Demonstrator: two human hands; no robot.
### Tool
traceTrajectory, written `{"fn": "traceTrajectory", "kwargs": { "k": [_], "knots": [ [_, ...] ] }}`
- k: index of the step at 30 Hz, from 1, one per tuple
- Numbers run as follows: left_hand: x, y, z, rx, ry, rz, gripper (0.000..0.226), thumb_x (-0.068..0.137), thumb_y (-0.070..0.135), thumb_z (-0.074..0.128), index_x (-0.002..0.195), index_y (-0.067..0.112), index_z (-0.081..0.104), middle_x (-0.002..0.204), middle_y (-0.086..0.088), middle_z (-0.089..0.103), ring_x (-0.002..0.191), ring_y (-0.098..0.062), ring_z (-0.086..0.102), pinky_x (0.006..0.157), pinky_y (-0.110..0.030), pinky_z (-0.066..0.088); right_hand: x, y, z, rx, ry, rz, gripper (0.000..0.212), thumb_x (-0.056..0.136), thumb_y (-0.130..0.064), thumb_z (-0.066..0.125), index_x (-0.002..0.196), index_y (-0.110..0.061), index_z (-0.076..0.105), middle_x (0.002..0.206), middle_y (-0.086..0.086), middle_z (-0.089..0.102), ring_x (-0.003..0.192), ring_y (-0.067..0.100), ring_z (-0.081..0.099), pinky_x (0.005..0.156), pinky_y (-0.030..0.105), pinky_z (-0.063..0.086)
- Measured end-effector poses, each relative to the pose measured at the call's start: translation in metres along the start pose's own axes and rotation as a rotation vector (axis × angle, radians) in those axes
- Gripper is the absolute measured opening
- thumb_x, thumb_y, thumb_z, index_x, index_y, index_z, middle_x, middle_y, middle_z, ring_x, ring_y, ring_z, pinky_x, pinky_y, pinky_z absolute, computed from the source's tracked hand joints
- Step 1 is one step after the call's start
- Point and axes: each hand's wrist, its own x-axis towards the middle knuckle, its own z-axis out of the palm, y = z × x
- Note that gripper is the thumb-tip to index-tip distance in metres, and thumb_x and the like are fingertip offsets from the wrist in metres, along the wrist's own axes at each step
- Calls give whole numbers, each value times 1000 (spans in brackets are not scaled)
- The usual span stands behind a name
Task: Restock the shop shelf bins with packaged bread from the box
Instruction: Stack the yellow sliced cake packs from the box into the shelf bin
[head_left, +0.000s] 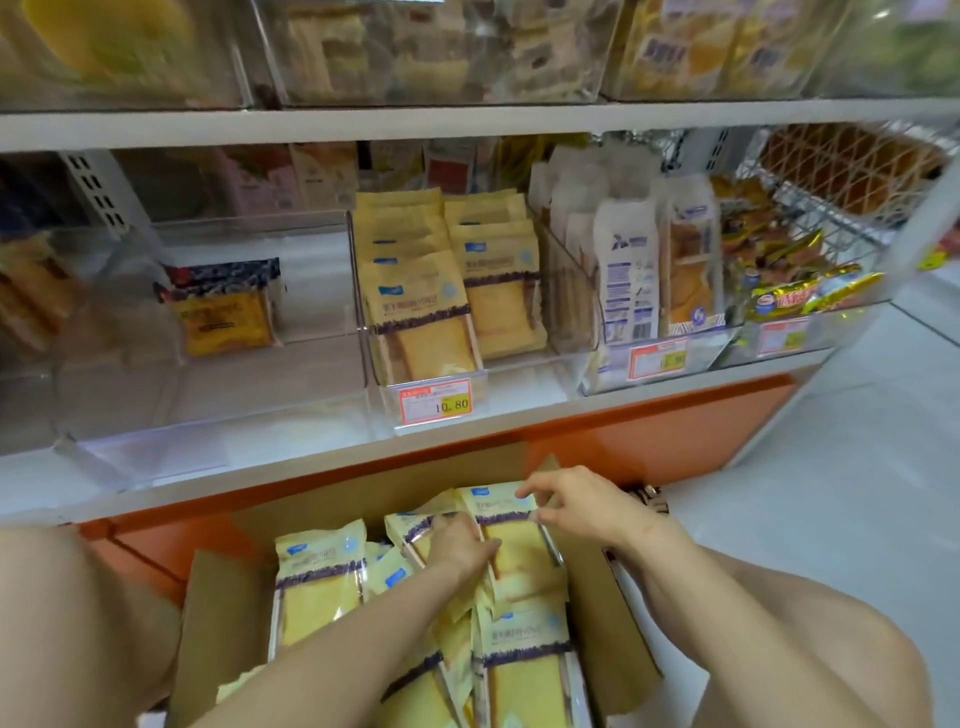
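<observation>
From the head view, the box sits at 6 o'clock, open and crowded with yellow bread packs standing on end. Both hands are down inside it. The left hand has its fingers curled over the left edge of one pack, and the right hand pinches that pack's upper right corner between thumb and forefinger. Both hands are therefore closed on the same pack, which leans toward 12 o'clock at the far end of the box, and neither has lifted it clear.

The pack lies between the two grips, with the left hand at its 9 o'clock and the right at its 2 o'clock. Its bread window is uncovered below the fingers.

The step in hand looks like drawing this pack out. It would go best lifted straight up by the sealed edges (the soft loaf would dent under a squeeze), so the neighbouring packs do not snag and tip.

The likely target is the bin at 12 o'clock above the hands, which holds matching packs in two rows behind its price tag. The front of the right row has room. A side bin at 10 o'clock holds a single dark-labelled pack.
</observation>
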Motion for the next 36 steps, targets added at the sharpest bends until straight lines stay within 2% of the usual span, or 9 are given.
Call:
{"fn": "traceTrajectory", "kwargs": {
  "k": [3, 5, 10, 14, 19, 23, 27, 30, 36],
  "knots": [
    [6, 3, 5, -42, 50, -17, 7, 88, 20, 59, 92, 14, 59, 131, -16, 39, 114, -30, 51, 101, -31, 39, 6, 1, -3, -27, -24, 4, 35, 92, -33, 59, 126, -29, 56, 115, 0, 60, 107, 19, 56, 92, 33, 45],
    [7, -2, 2, -172, 64, 12, 21, 87, 14, 60, 69, 17, 49, 117, -14, 48, 101, -28, 55, 93, -31, 42, 8, 3, -5, -37, -33, 8, 35, 92, -32, 59, 127, -28, 56, 115, 1, 61, 107, 19, 55, 92, 34, 45],
    [-21, -17, -35, -642, -94, 124, 23, 91, 4, 55, 72, 10, 45, 83, -8, 60, 67, -16, 57, 54, -28, 51, 10, 3, -3, -42, -76, 11, 37, 93, -30, 57, 129, -27, 54, 116, 3, 60, 109, 20, 54, 92, 35, 46],
    [-42, -26, -60, -831, -206, 181, 16, 90, 6, 57, 77, 9, 49, 96, -6, 67, 85, -18, 66, 83, -41, 56, 12, 3, 10, 167, -43, 19, 45, 89, -27, 64, 132, -33, 51, 115, 0, 46, 108, 18, 48, 97, 30, 40],
    [-57, -29, -73, -1020, -286, 221, 8, 88, 4, 57, 83, 6, 50, 99, -15, 65, 90, -24, 66, 79, -33, 57, 5, -1, 7, 769, -100, 95, 56, 85, -17, 69, 133, -35, 47, 126, -4, 48, 114, 15, 51, 95, 34, 48],
    [-63, -31, -72, -1105, -296, 196, 6, 89, 4, 55, 84, 4, 52, 97, -11, 68, 86, -19, 69, 70, -27, 57, 0, 1, 4, 957, -76, 147, 50, 80, -4, 70, 121, -31, 58, 121, 4, 57, 107, 24, 60, 94, 45, 51],
    [-63, -32, -67, -1119, -306, 184, 5, 86, 7, 58, 88, 3, 55, 108, -16, 65, 95, -23, 67, 71, -27, 58, -2, 1, 9, 1087, -124, 173, 53, 77, 0, 71, 119, -31, 59, 120, 4, 60, 108, 26, 60, 94, 44, 51],
    [-60, -33, -62, -1077, -314, 186, 17, 83, 16, 61, 94, 3, 56, 110, -12, 65, 98, -20, 66, 79, -35, 57, 0, -1, 10, 1038, -93, 177, 51, 76, 5, 70, 114, -28, 62, 120, 7, 58, 105, 25, 61, 80, 34, 57],
    [-31, -48, -44, -517, 90, 20, 25, 91, 24, 58, 113, 17, 48, 121, -6, 44, 98, -20, 53, 81, -32, 49, 10, 13, 2, 993, 33, 243, 53, 71, 15, 69, 99, -30, 68, 115, 8, 58, 100, 30, 61, 77, 44, 58]
  ]
}}
